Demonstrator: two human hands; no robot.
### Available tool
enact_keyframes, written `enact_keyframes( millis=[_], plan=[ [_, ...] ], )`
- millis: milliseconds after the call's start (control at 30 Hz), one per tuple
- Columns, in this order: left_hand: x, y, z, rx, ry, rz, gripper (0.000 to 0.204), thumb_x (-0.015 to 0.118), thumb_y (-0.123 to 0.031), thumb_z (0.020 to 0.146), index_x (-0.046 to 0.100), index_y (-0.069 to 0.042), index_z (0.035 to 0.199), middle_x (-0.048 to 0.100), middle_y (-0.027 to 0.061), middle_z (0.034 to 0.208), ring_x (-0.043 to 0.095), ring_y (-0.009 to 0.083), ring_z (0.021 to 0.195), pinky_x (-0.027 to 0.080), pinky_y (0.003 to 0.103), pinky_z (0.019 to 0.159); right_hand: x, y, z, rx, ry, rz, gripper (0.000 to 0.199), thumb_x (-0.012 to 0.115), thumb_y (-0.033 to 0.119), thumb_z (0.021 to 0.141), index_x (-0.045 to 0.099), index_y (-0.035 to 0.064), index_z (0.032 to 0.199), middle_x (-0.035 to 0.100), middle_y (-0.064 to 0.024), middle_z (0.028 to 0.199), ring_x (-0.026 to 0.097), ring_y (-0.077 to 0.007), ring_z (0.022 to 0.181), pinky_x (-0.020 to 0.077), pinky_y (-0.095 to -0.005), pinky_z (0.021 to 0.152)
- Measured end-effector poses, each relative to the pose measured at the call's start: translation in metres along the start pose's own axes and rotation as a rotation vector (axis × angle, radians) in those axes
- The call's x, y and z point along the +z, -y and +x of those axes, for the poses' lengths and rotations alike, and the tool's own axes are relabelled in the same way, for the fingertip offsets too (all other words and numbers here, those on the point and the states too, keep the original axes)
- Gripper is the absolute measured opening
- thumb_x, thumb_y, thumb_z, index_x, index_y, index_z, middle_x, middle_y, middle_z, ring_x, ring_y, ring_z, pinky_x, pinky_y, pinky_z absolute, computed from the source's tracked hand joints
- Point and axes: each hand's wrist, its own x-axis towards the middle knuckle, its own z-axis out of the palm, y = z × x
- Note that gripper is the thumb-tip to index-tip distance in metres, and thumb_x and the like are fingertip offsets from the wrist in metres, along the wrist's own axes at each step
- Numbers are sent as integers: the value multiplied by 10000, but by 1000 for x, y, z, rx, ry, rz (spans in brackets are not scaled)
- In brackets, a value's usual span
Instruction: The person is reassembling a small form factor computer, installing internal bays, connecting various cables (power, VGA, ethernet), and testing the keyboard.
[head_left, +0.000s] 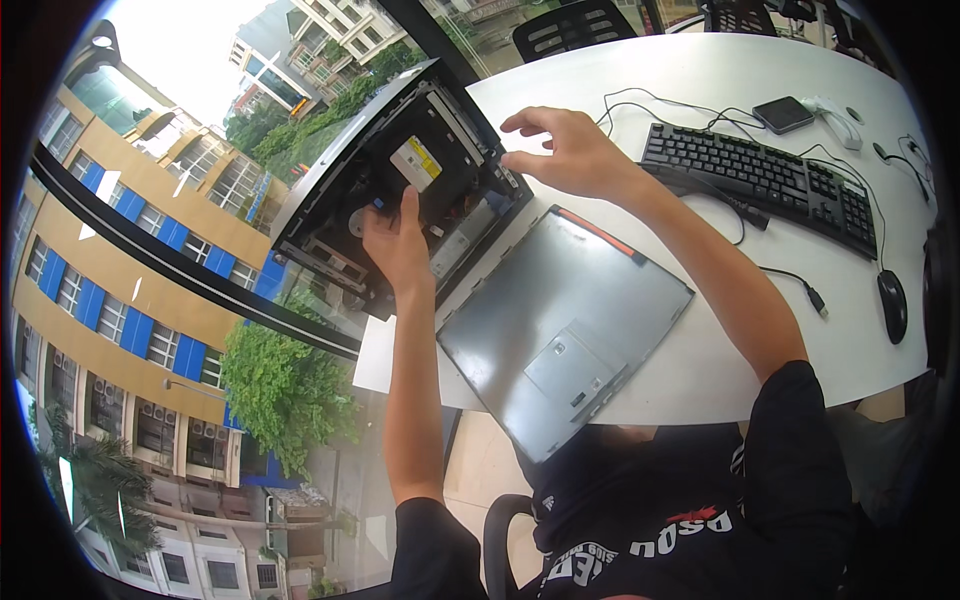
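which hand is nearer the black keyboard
Right. The right hand is left of the keyboard, near the right edge of the open computer case; the left hand is farther left, inside the case.

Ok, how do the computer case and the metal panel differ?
The computer case is a deep box, the metal panel a thin sheet. The case's interior is mostly black; the panel's visible face mostly grey. The left hand reaches into the case; no hand touches the panel. Both look roughly rectangular.
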Motion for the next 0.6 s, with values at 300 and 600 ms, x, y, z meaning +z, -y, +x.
enact_keyframes(
  millis=[300, 600],
  plan=[
    [6, 30, 6, 29, -47, -89, 347, 737, -77, 962, 541, 55, 1217, 701, 163, 1132, 685, 179, 1007, 552, 291, 821, 4, -5, 0, -8, -23, 18, 507, 714, 299, 822, 708, -33, 1205, 713, -258, 1153, 673, -361, 1135, 521, -402, 989],
    [15, 37, 10, 202, -76, 32, 403, 735, -88, 975, 538, 74, 1286, 694, 172, 1109, 670, 183, 1009, 538, 276, 863, 10, -11, -1, 0, 0, 4, 514, 693, 286, 815, 700, -46, 1206, 703, -272, 1171, 667, -379, 1142, 515, -406, 1000]
  ],
)
